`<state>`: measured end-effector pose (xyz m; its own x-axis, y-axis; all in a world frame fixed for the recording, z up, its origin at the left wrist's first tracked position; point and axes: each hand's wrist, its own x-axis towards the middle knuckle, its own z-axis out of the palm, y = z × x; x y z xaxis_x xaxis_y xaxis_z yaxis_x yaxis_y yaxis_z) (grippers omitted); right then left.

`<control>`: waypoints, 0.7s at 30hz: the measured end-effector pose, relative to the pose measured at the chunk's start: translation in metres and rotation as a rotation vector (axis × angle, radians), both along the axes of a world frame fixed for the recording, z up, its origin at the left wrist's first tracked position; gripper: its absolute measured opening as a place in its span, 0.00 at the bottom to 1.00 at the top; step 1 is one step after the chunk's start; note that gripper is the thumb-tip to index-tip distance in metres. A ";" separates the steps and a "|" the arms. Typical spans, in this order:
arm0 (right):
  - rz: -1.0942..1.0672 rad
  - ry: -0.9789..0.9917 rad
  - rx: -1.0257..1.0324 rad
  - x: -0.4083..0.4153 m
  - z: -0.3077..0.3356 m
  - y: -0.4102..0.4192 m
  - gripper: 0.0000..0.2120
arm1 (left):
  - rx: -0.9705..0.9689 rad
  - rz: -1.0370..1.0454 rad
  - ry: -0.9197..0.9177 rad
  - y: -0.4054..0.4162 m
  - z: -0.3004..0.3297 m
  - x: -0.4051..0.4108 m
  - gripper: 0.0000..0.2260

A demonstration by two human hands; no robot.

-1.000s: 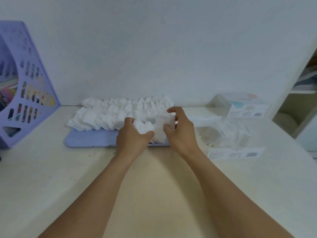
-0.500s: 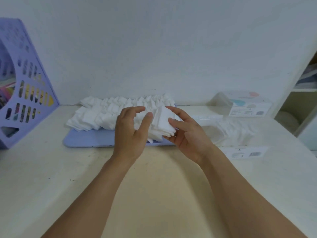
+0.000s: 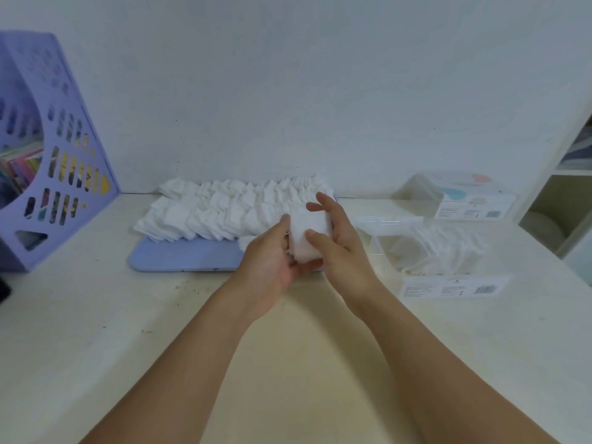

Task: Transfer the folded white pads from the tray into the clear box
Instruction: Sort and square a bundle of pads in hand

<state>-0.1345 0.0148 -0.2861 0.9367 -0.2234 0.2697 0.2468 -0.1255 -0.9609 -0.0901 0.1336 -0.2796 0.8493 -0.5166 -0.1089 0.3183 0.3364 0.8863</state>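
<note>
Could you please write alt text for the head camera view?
Both hands, left hand and right hand, hold a stack of folded white pads above a lilac tray of pads; a clear box sits to the right.

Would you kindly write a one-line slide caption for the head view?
Both hands, left hand and right hand, grip a stack of white pads above the blue tray, beside the clear box.
</note>
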 end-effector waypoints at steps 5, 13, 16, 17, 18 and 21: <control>0.032 -0.080 -0.298 -0.010 0.004 0.012 0.36 | -0.223 -0.128 0.218 -0.002 -0.001 -0.004 0.18; 0.083 -0.121 -0.437 -0.009 0.000 0.012 0.25 | -0.188 -0.219 0.233 0.014 0.010 -0.002 0.17; -0.070 -0.122 -0.148 -0.005 0.002 0.002 0.23 | -0.197 0.022 0.120 0.027 0.013 0.016 0.10; -0.173 -0.112 -0.188 -0.002 0.000 -0.004 0.21 | -0.192 0.143 0.080 0.035 0.015 0.024 0.06; -0.253 -0.077 -0.277 0.001 -0.005 -0.010 0.20 | -0.170 0.260 0.034 0.044 0.016 0.032 0.03; -0.246 0.113 -0.538 0.007 -0.019 -0.016 0.23 | -0.115 0.433 0.016 0.065 0.008 0.051 0.06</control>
<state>-0.1278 -0.0010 -0.3047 0.9043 -0.2970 0.3065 0.0487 -0.6417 -0.7654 -0.0387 0.1982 -0.2719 0.9887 -0.1230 -0.0862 0.1394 0.5378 0.8315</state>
